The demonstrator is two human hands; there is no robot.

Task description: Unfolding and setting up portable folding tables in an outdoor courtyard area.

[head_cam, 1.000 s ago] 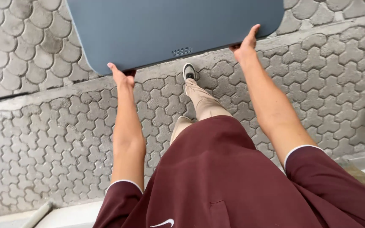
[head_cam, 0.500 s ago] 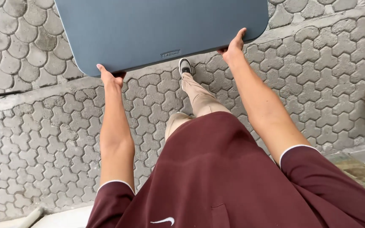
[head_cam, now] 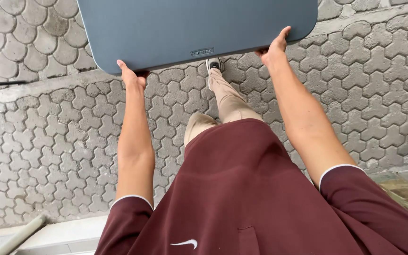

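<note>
I hold a large flat grey-blue panel (head_cam: 190, 28) out in front of me, above the paving. My left hand (head_cam: 131, 75) grips its near edge at the left corner, fingers curled under. My right hand (head_cam: 274, 47) grips the near edge at the right corner. Both arms are stretched forward. Below the panel I see my beige trouser leg (head_cam: 225, 101) and a dark shoe (head_cam: 213, 63) stepping ahead. My maroon shirt fills the bottom of the view.
Grey interlocking paving stones (head_cam: 62, 141) cover the ground. A pale kerb or step (head_cam: 57, 233) with a pipe runs along the bottom left. A stone ledge (head_cam: 402, 189) sits at the lower right. A thin dark cable (head_cam: 1, 84) lies at the left.
The panel and both hands have moved up and slightly left in view as I walk forward. My grip on the panel's corners stays the same.
</note>
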